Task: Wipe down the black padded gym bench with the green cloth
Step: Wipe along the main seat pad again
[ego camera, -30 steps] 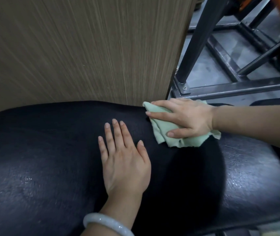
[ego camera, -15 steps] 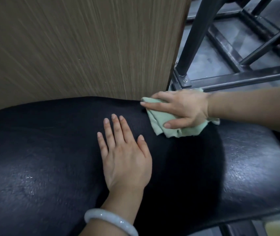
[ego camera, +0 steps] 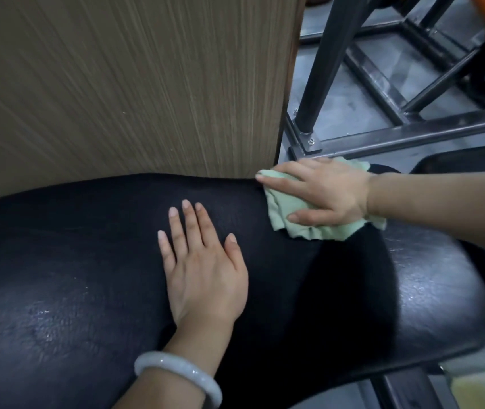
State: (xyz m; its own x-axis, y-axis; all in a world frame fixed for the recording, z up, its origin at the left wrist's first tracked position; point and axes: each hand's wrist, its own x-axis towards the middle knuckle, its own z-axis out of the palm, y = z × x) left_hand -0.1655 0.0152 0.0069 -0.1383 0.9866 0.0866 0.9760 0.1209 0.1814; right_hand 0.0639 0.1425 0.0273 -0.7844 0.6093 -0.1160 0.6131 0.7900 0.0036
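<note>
Green cloth (ego camera: 318, 228), pressed under the right hand (ego camera: 328, 191), is shifted rightward along the bench (ego camera: 73, 261); left hand (ego camera: 202, 270) kept flat, fingers straight.

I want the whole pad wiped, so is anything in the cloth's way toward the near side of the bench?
Yes. The left hand lies flat on the bench, near-left of the green cloth under the right hand, covering that patch.
</note>
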